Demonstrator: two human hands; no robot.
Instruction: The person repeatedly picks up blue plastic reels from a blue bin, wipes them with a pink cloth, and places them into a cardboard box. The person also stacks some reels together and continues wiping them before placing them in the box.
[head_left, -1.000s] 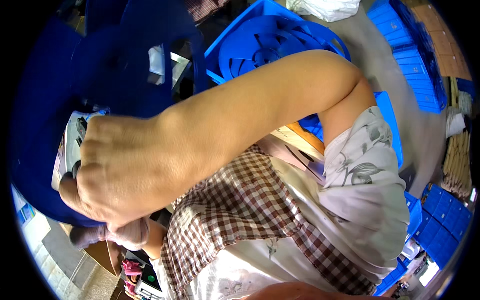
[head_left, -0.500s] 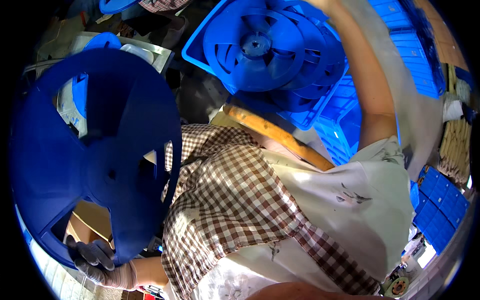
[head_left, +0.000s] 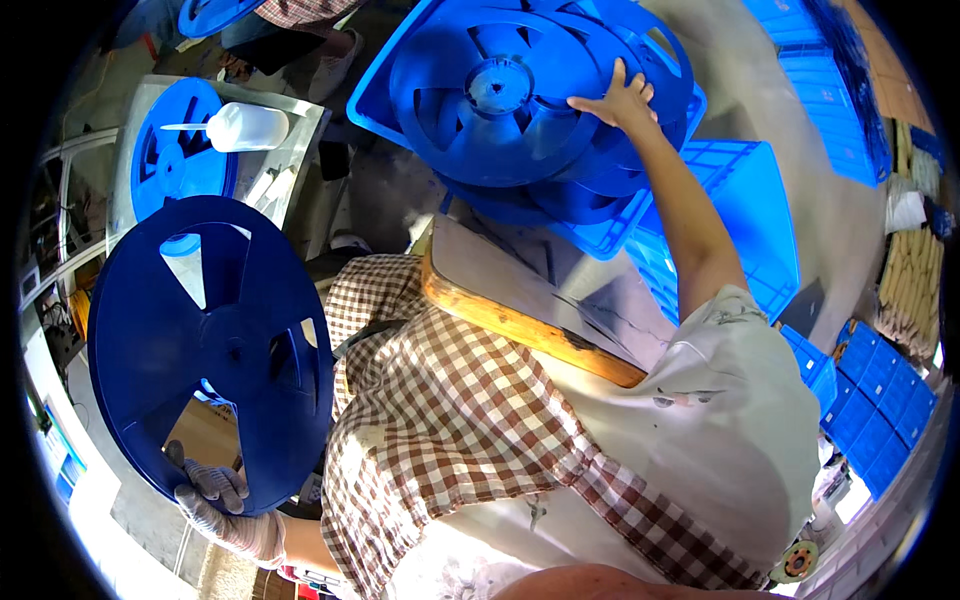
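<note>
My left hand [head_left: 222,505], in a grey glove, grips the lower rim of a dark blue plastic reel disc [head_left: 235,290]. This disc stands tilted at my left side, with wide cut-outs around a central hub. Bare and with fingers spread, my right hand [head_left: 625,100] reaches onto a stack of similar blue reel discs [head_left: 440,135] at the upper middle. Its fingers touch the stack near the right part of the top discs. The stack lies in a blue plastic crate [head_left: 372,112], its lower discs partly hidden.
A metal-edged table [head_left: 300,150] at the upper left bears another blue disc [head_left: 180,150] and a white squeeze bottle [head_left: 250,127]. A wooden stool [head_left: 530,325] stands before me. Blue crates [head_left: 770,215] stand to the right. Another person's shoe [head_left: 335,65] shows at the top.
The disc in my left hand has moved lower and away from the camera, uncovering the table and bottle. My right hand has come down into view, onto the stacked discs.
</note>
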